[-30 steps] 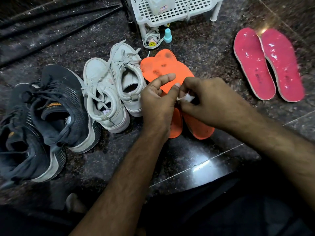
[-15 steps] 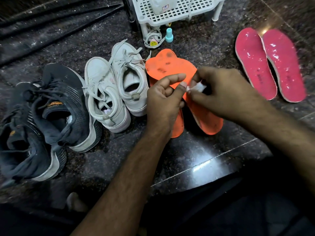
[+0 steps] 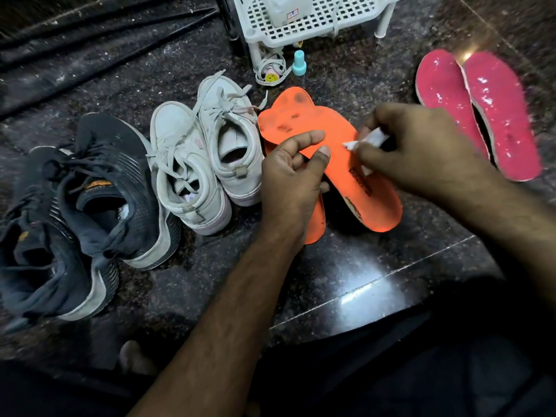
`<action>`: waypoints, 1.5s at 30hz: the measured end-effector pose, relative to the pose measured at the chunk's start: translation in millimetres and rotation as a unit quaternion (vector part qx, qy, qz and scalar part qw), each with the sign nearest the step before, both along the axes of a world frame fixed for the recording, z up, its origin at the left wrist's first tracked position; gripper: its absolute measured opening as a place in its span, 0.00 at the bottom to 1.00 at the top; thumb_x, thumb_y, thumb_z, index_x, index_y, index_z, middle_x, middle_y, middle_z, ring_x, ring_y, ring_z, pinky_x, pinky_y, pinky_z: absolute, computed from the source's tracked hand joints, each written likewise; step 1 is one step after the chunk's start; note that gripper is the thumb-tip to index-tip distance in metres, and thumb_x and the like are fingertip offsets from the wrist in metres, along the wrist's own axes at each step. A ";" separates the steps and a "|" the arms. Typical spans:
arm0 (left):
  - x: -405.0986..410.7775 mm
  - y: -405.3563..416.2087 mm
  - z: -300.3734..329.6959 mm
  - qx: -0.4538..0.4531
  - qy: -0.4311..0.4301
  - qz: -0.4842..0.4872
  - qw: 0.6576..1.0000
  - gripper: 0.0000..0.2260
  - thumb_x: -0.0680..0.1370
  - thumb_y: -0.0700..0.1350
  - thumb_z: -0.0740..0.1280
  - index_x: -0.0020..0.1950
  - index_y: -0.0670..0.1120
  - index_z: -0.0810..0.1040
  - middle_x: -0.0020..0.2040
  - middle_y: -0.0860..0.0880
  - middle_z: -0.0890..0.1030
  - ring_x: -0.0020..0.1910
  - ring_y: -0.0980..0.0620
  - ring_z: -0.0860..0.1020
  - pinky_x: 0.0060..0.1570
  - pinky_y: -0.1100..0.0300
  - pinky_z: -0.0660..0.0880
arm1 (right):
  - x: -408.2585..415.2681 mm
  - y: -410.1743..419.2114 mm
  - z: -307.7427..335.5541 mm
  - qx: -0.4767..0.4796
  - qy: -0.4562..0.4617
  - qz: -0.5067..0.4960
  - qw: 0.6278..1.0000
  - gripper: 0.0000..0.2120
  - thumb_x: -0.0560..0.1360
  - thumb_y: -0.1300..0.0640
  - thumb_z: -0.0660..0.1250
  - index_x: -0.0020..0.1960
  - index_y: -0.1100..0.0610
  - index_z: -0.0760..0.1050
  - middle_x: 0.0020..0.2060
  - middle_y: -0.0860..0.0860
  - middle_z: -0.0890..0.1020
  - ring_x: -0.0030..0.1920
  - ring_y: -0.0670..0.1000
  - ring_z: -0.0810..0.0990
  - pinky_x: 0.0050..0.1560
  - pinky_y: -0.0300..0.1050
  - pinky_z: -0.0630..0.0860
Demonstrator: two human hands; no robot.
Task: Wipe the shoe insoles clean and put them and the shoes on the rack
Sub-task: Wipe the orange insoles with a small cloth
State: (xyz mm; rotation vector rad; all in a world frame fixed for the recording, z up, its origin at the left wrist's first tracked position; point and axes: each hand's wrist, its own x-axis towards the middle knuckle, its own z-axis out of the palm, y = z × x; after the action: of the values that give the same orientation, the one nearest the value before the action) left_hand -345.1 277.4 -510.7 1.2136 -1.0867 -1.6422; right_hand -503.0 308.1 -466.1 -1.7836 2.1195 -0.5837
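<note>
The left hand [image 3: 293,173] reaches in from below, wrist bent, with thumb and index finger loosely apart over the 2 orange insoles [image 3: 325,139]; the other fingers curl under, and whether they grip the insole cannot be told. The right hand [image 3: 421,145] comes from the right side, its fingers pinching a small white wipe [image 3: 368,141] just above the upper orange insole. These insoles lie on the dark stone floor [image 3: 346,281], beside the white shoes [image 3: 207,155]. The black shoes [image 3: 78,212] stand further left. 2 pink insoles [image 3: 478,112] lie to the right, near the white rack [image 3: 313,22].
</note>
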 end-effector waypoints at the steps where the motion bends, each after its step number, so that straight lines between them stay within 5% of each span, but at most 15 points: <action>1: -0.1 0.2 -0.3 0.000 0.005 0.003 1.000 0.09 0.80 0.37 0.69 0.58 0.46 0.80 0.42 0.43 0.83 0.40 0.46 0.78 0.42 0.49 0.77 | -2.9 -0.2 1.5 -0.004 0.002 -0.011 1.000 0.05 0.73 0.49 0.70 0.45 0.49 0.76 0.38 0.49 0.81 0.41 0.52 0.79 0.40 0.42 0.66; 7: 0.6 0.2 0.7 0.004 -0.006 0.025 1.000 0.11 0.80 0.35 0.68 0.60 0.44 0.78 0.42 0.42 0.80 0.31 0.56 0.76 0.27 0.64 0.73 | 37.9 12.5 -3.0 -0.006 0.003 0.074 0.997 0.09 0.73 0.47 0.65 0.50 0.50 0.76 0.37 0.48 0.79 0.43 0.56 0.81 0.44 0.50 0.77; 10: 1.6 0.5 0.3 -0.002 -0.020 0.017 1.000 0.10 0.81 0.37 0.67 0.61 0.46 0.77 0.44 0.41 0.78 0.33 0.53 0.74 0.23 0.63 0.72 | 23.3 7.1 -4.5 -0.004 0.014 0.043 0.999 0.09 0.73 0.46 0.66 0.50 0.49 0.76 0.39 0.49 0.82 0.44 0.56 0.82 0.45 0.51 0.79; 14: 1.8 2.3 2.1 0.012 0.002 0.000 1.000 0.10 0.81 0.37 0.66 0.62 0.46 0.76 0.48 0.42 0.81 0.36 0.51 0.78 0.26 0.58 0.77 | -0.2 1.5 0.2 -0.013 0.021 -0.017 1.000 0.07 0.73 0.48 0.69 0.48 0.50 0.76 0.40 0.52 0.83 0.44 0.56 0.81 0.40 0.45 0.71; 19: -0.7 -0.4 -2.3 -0.004 0.007 0.036 0.999 0.12 0.79 0.33 0.67 0.58 0.47 0.77 0.47 0.37 0.82 0.37 0.50 0.79 0.36 0.55 0.77 | 40.1 14.6 -4.9 -0.008 0.015 0.088 0.996 0.12 0.72 0.44 0.62 0.50 0.49 0.76 0.38 0.51 0.83 0.43 0.58 0.82 0.43 0.52 0.79; 23: 0.6 -0.1 -1.2 -0.005 -0.002 0.025 1.000 0.13 0.79 0.35 0.69 0.61 0.47 0.76 0.54 0.34 0.81 0.38 0.50 0.78 0.30 0.56 0.78 | 18.9 6.1 -4.4 0.003 0.019 0.038 0.999 0.10 0.73 0.46 0.65 0.50 0.49 0.77 0.40 0.51 0.83 0.44 0.57 0.82 0.44 0.51 0.79; 28: -1.5 -0.9 -2.8 -0.004 0.001 0.021 1.000 0.18 0.76 0.33 0.71 0.64 0.45 0.75 0.47 0.46 0.82 0.33 0.53 0.78 0.28 0.61 0.74 | 6.1 3.6 0.4 -0.004 0.042 -0.001 0.999 0.08 0.73 0.48 0.67 0.49 0.51 0.76 0.40 0.53 0.83 0.44 0.58 0.81 0.41 0.47 0.75; 32: -0.7 -0.9 -1.8 -0.003 0.017 0.027 0.999 0.20 0.76 0.30 0.70 0.65 0.42 0.74 0.51 0.43 0.81 0.37 0.54 0.79 0.38 0.57 0.78 | 36.2 16.0 -2.0 -0.014 0.026 0.074 0.997 0.13 0.71 0.44 0.61 0.50 0.50 0.75 0.39 0.52 0.82 0.42 0.60 0.82 0.42 0.53 0.79; 39: -0.1 -0.4 -6.7 -0.030 -0.009 -0.006 0.999 0.11 0.78 0.35 0.69 0.59 0.45 0.80 0.42 0.43 0.80 0.35 0.49 0.74 0.31 0.60 0.73 | 3.5 5.6 5.7 -0.007 0.039 0.006 0.999 0.08 0.73 0.48 0.67 0.49 0.51 0.77 0.39 0.53 0.83 0.44 0.58 0.81 0.43 0.49 0.76; 45: -0.1 -1.3 -4.6 -0.013 0.026 0.005 1.000 0.13 0.78 0.28 0.66 0.58 0.42 0.80 0.39 0.45 0.84 0.35 0.52 0.78 0.36 0.61 0.77 | 42.5 21.1 -0.5 -0.013 0.015 0.116 0.993 0.13 0.71 0.44 0.59 0.51 0.49 0.73 0.39 0.52 0.82 0.42 0.60 0.82 0.41 0.55 0.79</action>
State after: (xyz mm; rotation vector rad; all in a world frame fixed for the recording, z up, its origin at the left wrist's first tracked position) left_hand -345.2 276.1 -515.3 1.1519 -1.0651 -1.6372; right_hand -460.5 329.2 -466.6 -2.0291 1.8929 -0.5273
